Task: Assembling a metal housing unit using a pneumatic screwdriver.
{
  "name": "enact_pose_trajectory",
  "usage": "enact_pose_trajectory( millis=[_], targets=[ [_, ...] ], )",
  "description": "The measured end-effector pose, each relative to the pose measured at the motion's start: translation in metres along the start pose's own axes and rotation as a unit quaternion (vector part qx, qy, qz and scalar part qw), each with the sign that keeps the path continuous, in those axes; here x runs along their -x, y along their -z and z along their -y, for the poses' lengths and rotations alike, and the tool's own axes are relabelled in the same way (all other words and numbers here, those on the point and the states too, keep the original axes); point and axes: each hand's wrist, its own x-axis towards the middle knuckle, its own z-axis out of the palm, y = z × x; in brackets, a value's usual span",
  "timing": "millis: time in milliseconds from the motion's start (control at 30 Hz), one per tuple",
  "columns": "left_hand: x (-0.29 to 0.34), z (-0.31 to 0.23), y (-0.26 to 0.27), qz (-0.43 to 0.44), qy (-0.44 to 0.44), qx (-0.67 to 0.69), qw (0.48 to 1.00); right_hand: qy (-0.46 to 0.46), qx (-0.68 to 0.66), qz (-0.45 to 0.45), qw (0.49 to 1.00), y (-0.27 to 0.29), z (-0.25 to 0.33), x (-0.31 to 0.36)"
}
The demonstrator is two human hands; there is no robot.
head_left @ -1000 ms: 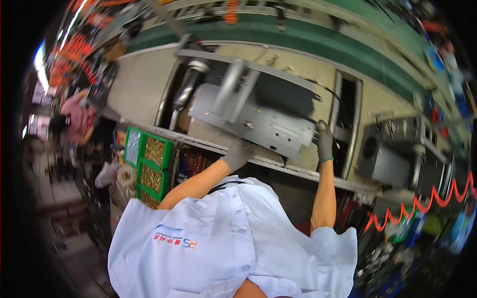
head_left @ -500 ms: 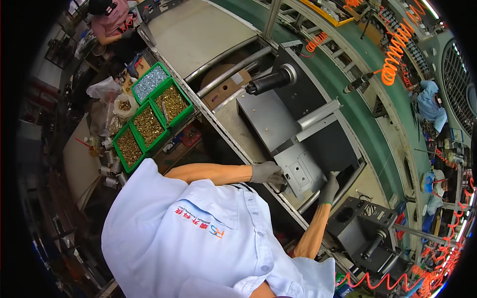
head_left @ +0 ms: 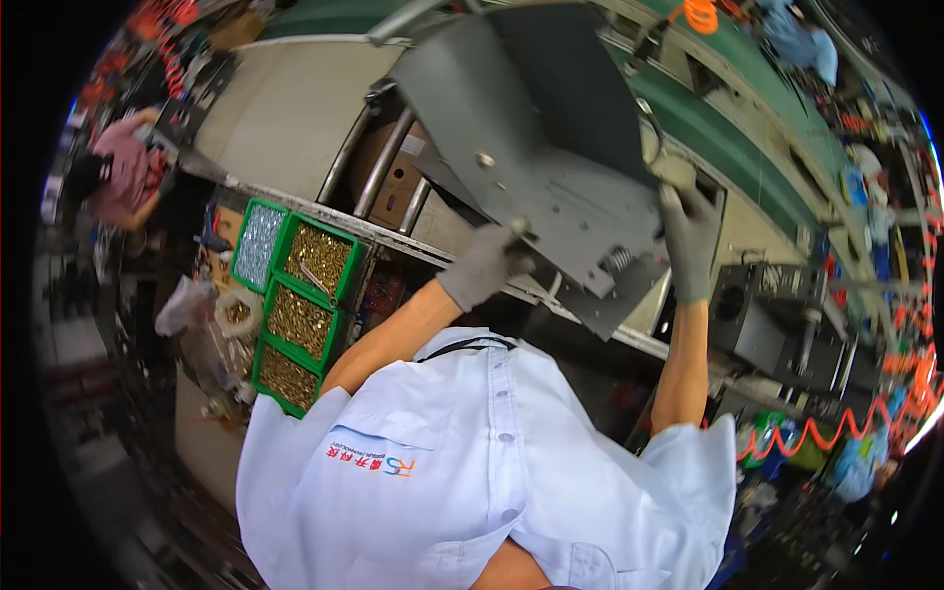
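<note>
A large dark grey sheet-metal assembly, with bent panels, small holes and a coil spring near its lower edge, is tilted up in front of me. My left hand, in a grey glove, grips its lower left edge, the fingertips partly blurred. At its right edge my right hand, gloved alike, is closed with the thumb and fingers on the metal. A flat grey plate shows beneath its lower corner.
Green bins of brass-coloured and silvery small fasteners stand to the left, beside plastic bags. Another grey metal unit sits at the right. A cardboard box lies under the rails, and a person in pink works at far left.
My view has turned. The metal assembly has been raised and tilted, and both hands have moved up with it; the black cylindrical part and bar are no longer visible.
</note>
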Motion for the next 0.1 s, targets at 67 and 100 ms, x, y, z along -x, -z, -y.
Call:
enact_pose_trajectory(
  millis=[67, 100],
  targets=[
    [0.001, -0.022, 0.007, -0.013, -0.027, 0.055, 0.998, -0.016, -0.102, 0.068, 0.992, -0.009, 0.019, -0.013],
    [-0.013, -0.025, 0.021, -0.010, -0.052, 0.058, 0.997, 0.028, -0.135, 0.066, 0.988, -0.008, -0.003, -0.027]
  ],
)
